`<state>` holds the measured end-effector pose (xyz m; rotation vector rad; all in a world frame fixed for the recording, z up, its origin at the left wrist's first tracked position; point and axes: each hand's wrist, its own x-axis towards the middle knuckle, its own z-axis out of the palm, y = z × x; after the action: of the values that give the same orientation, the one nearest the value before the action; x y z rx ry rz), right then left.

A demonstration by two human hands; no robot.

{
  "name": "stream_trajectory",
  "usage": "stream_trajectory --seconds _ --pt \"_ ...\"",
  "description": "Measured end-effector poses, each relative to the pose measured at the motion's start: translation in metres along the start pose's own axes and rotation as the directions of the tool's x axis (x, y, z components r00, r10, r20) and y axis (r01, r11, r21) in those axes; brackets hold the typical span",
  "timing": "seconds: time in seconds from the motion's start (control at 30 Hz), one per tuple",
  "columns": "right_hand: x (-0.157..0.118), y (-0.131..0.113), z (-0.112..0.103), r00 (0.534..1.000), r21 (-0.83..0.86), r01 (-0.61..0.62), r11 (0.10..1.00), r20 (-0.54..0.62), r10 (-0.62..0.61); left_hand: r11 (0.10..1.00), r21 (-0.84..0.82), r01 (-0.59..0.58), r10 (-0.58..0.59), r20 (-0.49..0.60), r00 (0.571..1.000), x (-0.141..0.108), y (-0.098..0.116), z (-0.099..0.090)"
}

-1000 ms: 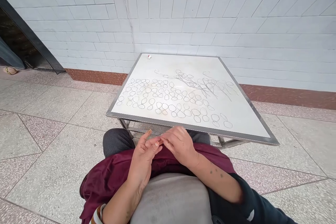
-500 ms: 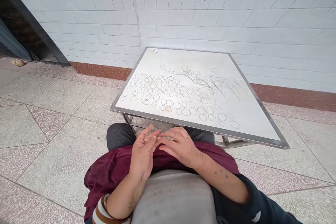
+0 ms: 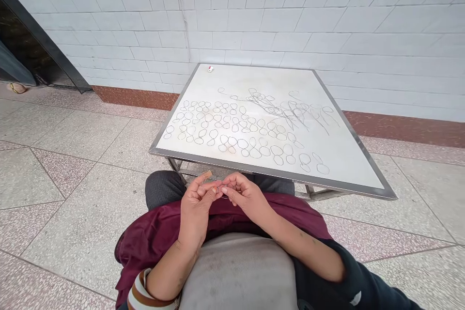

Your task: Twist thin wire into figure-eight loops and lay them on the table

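Note:
Above my lap, my left hand [image 3: 198, 201] pinches a thin dark wire [image 3: 224, 197] between thumb and forefinger. My right hand [image 3: 245, 197] pinches the same wire, its fingertips touching those of the left. Only a small curve of the wire shows below the fingertips; the rest is hidden by my fingers. A tan wrap covers one fingertip of my left hand. Just beyond my hands is a white-topped table [image 3: 254, 75] with a metal rim. Rows of figure-eight wire loops [image 3: 232, 143] lie across its near part.
A tangle of wires with looped ends [image 3: 271, 104] lies at the table's right middle. A small red-and-white object [image 3: 210, 69] sits at the far left corner. Behind stands a white tiled wall [image 3: 254, 29], with a dark doorway [image 3: 22, 43] at left.
My right hand's fingers have closed from a looser, spread pose into a pinch at the wire. My left hand stays nearly in place. The view has shifted slightly.

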<state>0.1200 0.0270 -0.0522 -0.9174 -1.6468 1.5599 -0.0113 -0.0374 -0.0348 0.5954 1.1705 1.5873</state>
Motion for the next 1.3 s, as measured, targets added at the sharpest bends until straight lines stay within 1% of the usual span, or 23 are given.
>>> stream_trajectory --seconds 0.13,0.23,0.37,0.57,0.67,0.77,0.87,0.93,1.03,1.17,1.23,1.3 --pt "0.002 -0.005 0.003 1.0 -0.006 0.001 1.0 -0.005 -0.001 0.998 0.057 -0.038 0.037 0.013 0.999 0.002 -0.003 -0.003" --pt "0.005 -0.008 0.004 0.998 -0.052 -0.055 0.997 -0.043 0.052 0.991 0.123 -0.051 0.05 0.013 0.999 0.004 -0.004 -0.003" --pt "0.008 -0.009 0.006 0.99 -0.112 -0.127 0.986 -0.077 0.119 0.965 0.253 -0.068 0.073 -0.011 0.997 0.006 -0.003 -0.001" --pt "0.013 -0.005 0.007 0.989 -0.202 -0.125 0.971 -0.1 0.106 0.933 0.345 -0.101 0.122 -0.041 0.992 0.014 -0.007 0.0" --pt "0.017 0.0 0.006 0.987 -0.237 -0.14 0.961 -0.113 0.116 0.93 0.357 -0.087 0.109 -0.044 0.993 0.02 -0.01 0.0" --pt "0.022 0.006 0.003 0.985 -0.222 -0.151 0.963 -0.117 0.128 0.943 0.331 -0.04 0.057 -0.04 0.998 0.026 -0.01 0.0" --pt "0.026 0.01 -0.002 0.983 -0.194 -0.161 0.968 -0.121 0.139 0.961 0.275 -0.004 0.0 0.014 1.0 0.029 -0.009 0.0" --pt "0.027 0.011 -0.004 0.982 -0.186 -0.167 0.968 -0.122 0.146 0.965 0.264 0.006 -0.017 0.042 0.999 0.03 -0.009 0.0" --pt "0.027 0.011 -0.004 0.981 -0.196 -0.173 0.965 -0.126 0.15 0.952 0.305 0.003 -0.014 0.035 0.999 0.031 -0.012 0.0" --pt "0.026 0.012 -0.002 0.978 -0.244 -0.186 0.952 -0.137 0.156 0.92 0.39 -0.043 0.043 0.009 0.999 0.03 -0.016 0.002" --pt "0.025 0.012 -0.003 0.978 -0.253 -0.185 0.949 -0.139 0.154 0.924 0.38 -0.042 0.045 -0.001 0.999 0.03 -0.018 0.003" --pt "0.025 0.011 -0.005 0.981 -0.24 -0.174 0.955 -0.131 0.145 0.951 0.309 -0.007 0.009 -0.006 1.0 0.031 -0.018 0.003"
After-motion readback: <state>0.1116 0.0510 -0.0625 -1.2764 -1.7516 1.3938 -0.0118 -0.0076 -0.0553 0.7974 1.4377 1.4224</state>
